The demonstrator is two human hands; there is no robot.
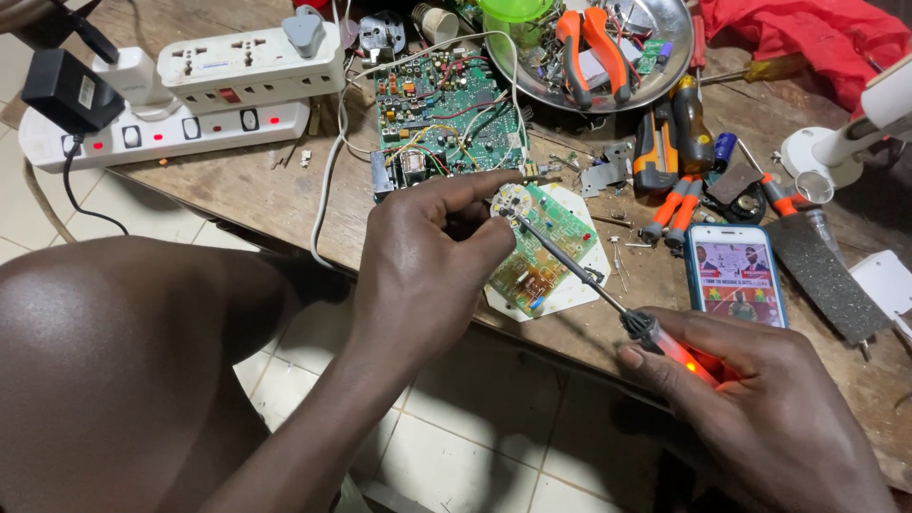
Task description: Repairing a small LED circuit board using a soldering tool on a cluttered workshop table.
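Observation:
My left hand (pixel 427 261) pinches a small round white LED board (pixel 510 199) between thumb and forefinger, above the wooden bench edge. In my right hand (pixel 769 408) I hold a thin tool with a glowing orange-red handle (pixel 689 361); its long metal shaft (pixel 565 261) runs up-left and the tip touches the round board. Just behind the tip lies a green circuit board (pixel 546 252) on a white plastic base. A larger green circuit board (pixel 446 114) with many wires rests farther back.
White power strips (pixel 190 95) with plugs sit at back left. A metal bowl (pixel 655 66) holds orange-handled pliers and parts. Screwdrivers (pixel 670 180), a phone (pixel 733 275) with lit screen, a grey file (pixel 826 275), a red cloth (pixel 798 28) and a white lamp base (pixel 826 152) crowd the right.

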